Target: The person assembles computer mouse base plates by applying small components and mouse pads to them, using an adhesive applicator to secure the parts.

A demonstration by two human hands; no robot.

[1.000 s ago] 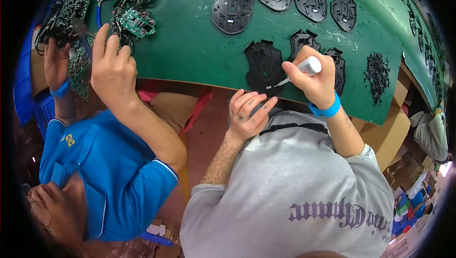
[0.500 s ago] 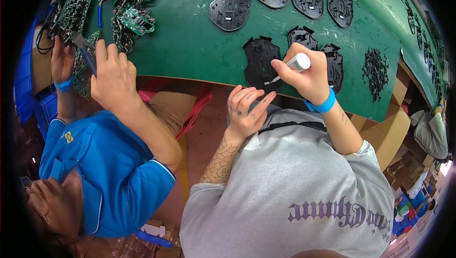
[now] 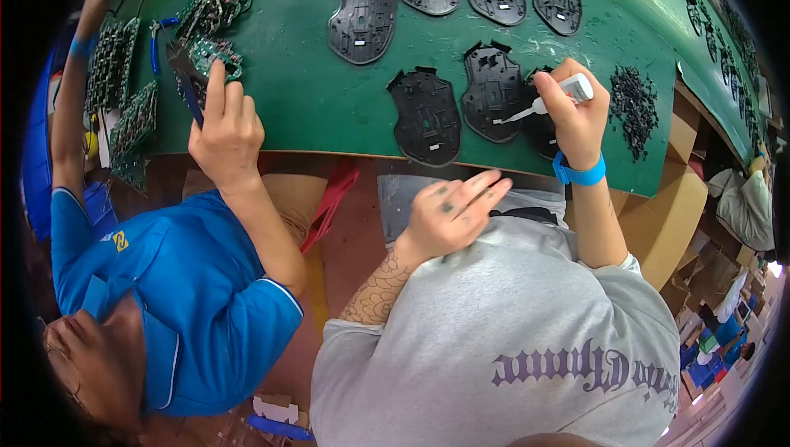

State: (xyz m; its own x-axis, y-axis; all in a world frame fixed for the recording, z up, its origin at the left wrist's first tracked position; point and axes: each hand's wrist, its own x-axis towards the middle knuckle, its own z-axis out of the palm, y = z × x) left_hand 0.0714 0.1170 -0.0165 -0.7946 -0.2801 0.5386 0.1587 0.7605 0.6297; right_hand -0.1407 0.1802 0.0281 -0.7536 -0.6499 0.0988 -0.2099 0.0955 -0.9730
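My right hand (image 3: 578, 122) is closed around a small white glue bottle (image 3: 576, 88), tilted so its thin nozzle points down and left. The nozzle tip is at the small white rectangle on a black plastic shell (image 3: 492, 89); whether it touches cannot be told. My left hand (image 3: 451, 215) hovers over my lap just off the table's edge, empty, fingers stretched to the right. To its upper left lies another black shell (image 3: 425, 118) with a white rectangle near its lower end. A third shell (image 3: 539, 128) is partly hidden behind my right hand.
Several more black shells (image 3: 362, 19) lie in a row farther back on the green table (image 3: 296, 77). A pile of small black pieces (image 3: 634, 110) sits at the right. On the left, a co-worker in blue holds pliers (image 3: 188, 81) near green circuit boards (image 3: 216, 11).
My right hand has moved the glue bottle rightward from the front-left shell to the one beside it. My left hand has shifted slightly right. The co-worker's left arm has reached farther away.
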